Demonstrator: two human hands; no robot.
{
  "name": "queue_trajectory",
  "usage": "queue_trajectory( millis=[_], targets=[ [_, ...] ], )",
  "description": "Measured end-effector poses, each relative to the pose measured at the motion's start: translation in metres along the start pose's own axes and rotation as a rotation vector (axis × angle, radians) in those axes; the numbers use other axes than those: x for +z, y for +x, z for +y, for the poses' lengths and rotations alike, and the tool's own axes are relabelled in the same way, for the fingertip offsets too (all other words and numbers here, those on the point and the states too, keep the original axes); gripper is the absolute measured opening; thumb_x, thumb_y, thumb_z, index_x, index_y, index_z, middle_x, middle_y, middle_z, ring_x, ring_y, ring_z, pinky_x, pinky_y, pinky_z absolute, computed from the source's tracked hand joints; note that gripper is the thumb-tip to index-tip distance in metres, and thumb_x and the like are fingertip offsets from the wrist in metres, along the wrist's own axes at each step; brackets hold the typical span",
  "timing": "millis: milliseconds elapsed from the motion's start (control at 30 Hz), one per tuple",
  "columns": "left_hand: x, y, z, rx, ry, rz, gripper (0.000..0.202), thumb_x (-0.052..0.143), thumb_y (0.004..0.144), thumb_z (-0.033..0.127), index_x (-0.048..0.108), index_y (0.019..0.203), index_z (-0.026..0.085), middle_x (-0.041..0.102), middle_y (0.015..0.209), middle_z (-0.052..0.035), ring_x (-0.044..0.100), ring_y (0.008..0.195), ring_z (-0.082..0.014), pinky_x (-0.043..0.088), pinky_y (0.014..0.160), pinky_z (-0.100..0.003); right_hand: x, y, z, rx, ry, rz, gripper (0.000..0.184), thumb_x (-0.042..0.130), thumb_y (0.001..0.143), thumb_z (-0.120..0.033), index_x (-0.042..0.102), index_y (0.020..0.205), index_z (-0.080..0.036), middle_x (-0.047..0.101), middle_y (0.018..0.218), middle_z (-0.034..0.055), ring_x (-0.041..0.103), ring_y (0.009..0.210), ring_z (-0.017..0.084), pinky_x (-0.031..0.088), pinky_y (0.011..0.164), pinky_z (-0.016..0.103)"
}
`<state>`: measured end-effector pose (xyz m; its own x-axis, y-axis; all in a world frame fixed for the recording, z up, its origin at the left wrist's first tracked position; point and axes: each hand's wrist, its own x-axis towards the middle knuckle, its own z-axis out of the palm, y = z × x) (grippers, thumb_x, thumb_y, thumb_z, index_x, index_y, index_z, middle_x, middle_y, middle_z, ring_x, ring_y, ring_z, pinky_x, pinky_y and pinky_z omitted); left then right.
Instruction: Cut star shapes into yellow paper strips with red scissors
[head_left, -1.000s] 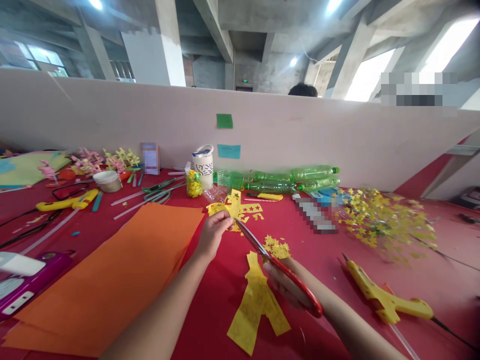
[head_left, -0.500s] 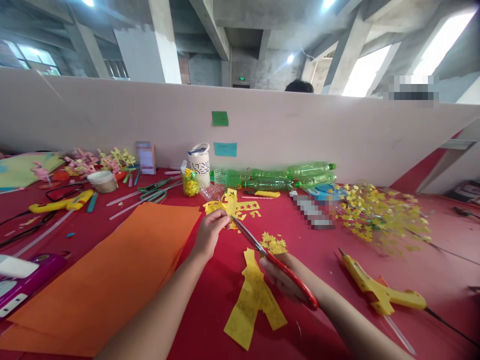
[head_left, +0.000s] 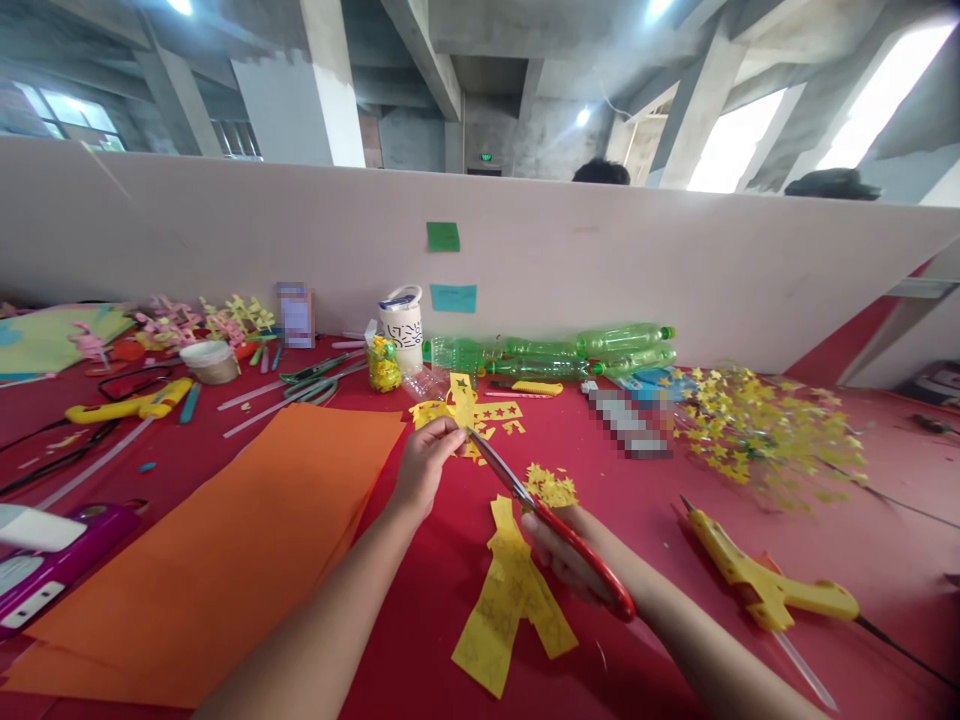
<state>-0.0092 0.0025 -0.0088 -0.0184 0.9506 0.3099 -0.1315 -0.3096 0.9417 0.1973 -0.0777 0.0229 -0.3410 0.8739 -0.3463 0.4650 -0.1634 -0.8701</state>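
Between its pinched fingertips my left hand [head_left: 427,465] holds a strip of yellow paper [head_left: 462,400] with a star-shaped hole near its top. Red-handled scissors [head_left: 574,550] are gripped in my right hand [head_left: 570,555], their blades nearly together and the tips right by the strip and my left fingers. Just beyond the blades sits a small pile of cut yellow stars [head_left: 551,486]. Below them several yellow paper strips [head_left: 495,610] with faint star outlines lie overlapping. Punched yellow scraps [head_left: 501,411] are scattered behind my left hand.
Orange paper sheets [head_left: 225,540] cover the table's left side. A yellow glue gun [head_left: 765,585] lies at right, below a bunch of yellow star stems [head_left: 757,430]. Green plastic bottles [head_left: 551,366] and a white cup [head_left: 402,335] stand along the partition [head_left: 300,220].
Both hands stay almost where they were, still holding the paper strip and the scissors. The whole view has shifted slightly.
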Motion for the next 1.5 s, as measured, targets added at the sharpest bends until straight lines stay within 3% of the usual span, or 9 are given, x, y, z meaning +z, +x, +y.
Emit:
queue_trajectory(
  millis=[600,900,1500],
  targets=[
    [0.012,-0.008,0.002,0.014,0.011,0.052,0.022,0.057,0.081,0.027,0.054,0.061,0.018,0.051,0.062,0.0021,0.046,0.065,-0.0131,0.035,0.066,-0.026,0.003,-0.001,-0.002,-0.010,0.089,-0.053,0.060,0.048,0.076,-0.076,0.044,0.062,-0.018,0.037,0.037,-0.0079,0.035,0.031,0.004,0.028,0.035,0.017],
    [0.014,-0.009,0.003,-0.022,-0.024,0.073,0.023,0.058,0.079,0.029,0.054,0.059,0.018,0.054,0.063,0.0017,0.047,0.064,-0.0127,0.035,0.065,-0.026,0.004,0.001,0.002,0.036,0.079,-0.042,0.062,0.043,0.078,-0.076,0.040,0.056,-0.019,0.032,0.032,-0.0080,0.034,0.026,0.006,0.023,0.031,0.017],
    [0.011,-0.006,0.003,-0.062,-0.136,0.074,0.017,0.061,0.075,0.026,0.056,0.062,0.018,0.052,0.061,0.0021,0.048,0.064,-0.0119,0.039,0.068,-0.024,0.008,-0.005,-0.006,-0.055,0.032,0.076,0.054,0.050,0.084,-0.063,0.034,0.055,-0.020,0.033,0.039,-0.0076,0.031,0.029,0.004,0.022,0.031,0.017]
  ],
)
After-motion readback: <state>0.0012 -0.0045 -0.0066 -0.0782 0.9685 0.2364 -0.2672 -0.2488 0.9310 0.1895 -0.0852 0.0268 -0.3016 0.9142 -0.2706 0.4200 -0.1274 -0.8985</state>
